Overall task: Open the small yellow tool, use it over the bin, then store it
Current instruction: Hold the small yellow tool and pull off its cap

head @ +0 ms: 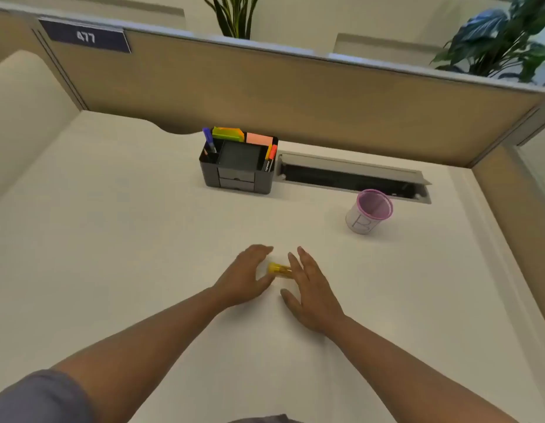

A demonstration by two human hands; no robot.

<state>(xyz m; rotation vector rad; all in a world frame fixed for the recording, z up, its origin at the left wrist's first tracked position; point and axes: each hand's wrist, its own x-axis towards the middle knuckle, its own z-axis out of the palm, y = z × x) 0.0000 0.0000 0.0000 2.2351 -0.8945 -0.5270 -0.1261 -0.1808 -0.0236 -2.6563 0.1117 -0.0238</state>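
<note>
Small yellow tool point(279, 268) lies on white worktop point(127, 239), btwn both hands. Left hand point(245, 279) & right hand point(309, 290) flank it, fingers spread, each grip apart, nothing clamped. Pink-rimmed bin point(369, 211) stands well apart, right rear; black organizer point(238, 166) behind.

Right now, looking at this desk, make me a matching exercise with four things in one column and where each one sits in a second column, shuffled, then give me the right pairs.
Things
1. small yellow plastic tool
2. pink-rimmed white mesh bin
3. black desk organiser
4. dark blue sign reading 477

Places
A. on the divider panel, upper left
B. on the desk between the left hand and right hand
C. at the back of the desk, centre, against the divider
D. on the desk to the right, in front of the cable slot

Pairs: 1-B, 2-D, 3-C, 4-A
</note>
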